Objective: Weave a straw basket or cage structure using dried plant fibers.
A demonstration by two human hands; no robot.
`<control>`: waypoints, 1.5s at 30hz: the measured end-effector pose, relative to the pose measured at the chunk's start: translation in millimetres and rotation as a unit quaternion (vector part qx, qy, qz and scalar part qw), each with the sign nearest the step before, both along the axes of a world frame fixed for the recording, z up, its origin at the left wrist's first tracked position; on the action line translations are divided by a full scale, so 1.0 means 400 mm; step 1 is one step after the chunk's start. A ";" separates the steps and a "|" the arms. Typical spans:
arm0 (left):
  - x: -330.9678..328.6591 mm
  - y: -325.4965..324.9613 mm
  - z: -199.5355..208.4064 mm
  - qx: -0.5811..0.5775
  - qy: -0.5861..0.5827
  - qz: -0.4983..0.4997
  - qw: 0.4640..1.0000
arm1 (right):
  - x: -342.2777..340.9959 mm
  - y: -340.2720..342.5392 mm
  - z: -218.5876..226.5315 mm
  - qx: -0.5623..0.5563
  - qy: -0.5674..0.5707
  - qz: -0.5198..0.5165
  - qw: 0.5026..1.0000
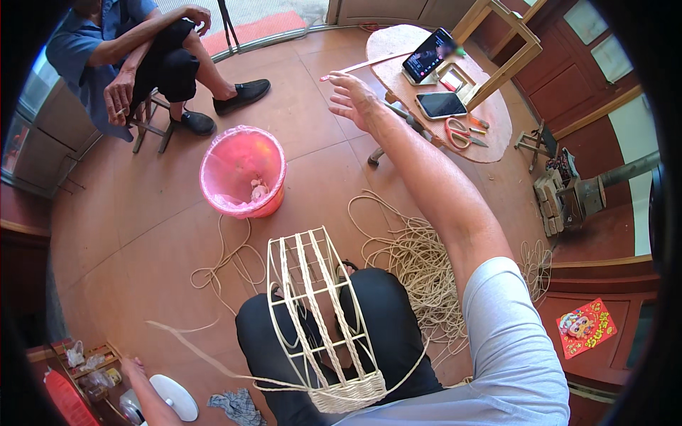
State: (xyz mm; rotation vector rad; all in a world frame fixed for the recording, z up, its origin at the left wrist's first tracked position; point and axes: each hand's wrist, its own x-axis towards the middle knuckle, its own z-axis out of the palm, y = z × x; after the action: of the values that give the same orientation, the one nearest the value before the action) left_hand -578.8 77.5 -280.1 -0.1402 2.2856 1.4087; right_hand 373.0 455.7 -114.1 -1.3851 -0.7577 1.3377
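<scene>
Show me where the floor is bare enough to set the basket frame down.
Bare tile lies between the pink bucket, the seated person's shoes and the low table. Crowded: cord pile right of the basket frame; the table carries phones and scissors.

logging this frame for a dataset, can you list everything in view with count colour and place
basket frame: one, pale cane, on the person's lap
loose cane: one heap, beige, floor right of the lap
bucket: one, pink with pink liner, floor centre
low table: one, wooden, upper right
phones: two, dark, on the table
scissors: one, red handles, table edge
seated person: one, blue shirt, stool upper left
red card: one, lower right
left hand: lower left, near a white disc
right hand: raised, fingers at a thin pale cane strip
</scene>
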 end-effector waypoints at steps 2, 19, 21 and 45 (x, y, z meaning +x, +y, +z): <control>0.033 -0.037 -0.020 -0.002 -0.041 -0.080 0.996 | -0.015 0.040 -0.014 0.013 0.011 0.001 1.000; 0.773 -0.042 0.135 -0.001 -0.072 -0.283 0.956 | 0.027 0.068 -0.042 0.125 0.030 -0.107 0.986; 0.843 0.020 0.216 0.006 -0.033 -0.352 0.935 | 0.022 0.051 -0.034 0.123 0.019 -0.092 0.988; 1.571 0.417 0.558 0.195 0.054 -0.726 0.657 | -0.255 -0.477 0.068 0.094 0.137 0.281 0.945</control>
State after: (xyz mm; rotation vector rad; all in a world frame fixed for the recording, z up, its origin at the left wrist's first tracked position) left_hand 49.7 244.5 -57.0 1.5570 1.2031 0.8199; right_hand 270.9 265.0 -86.9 -0.8292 -1.1033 1.7969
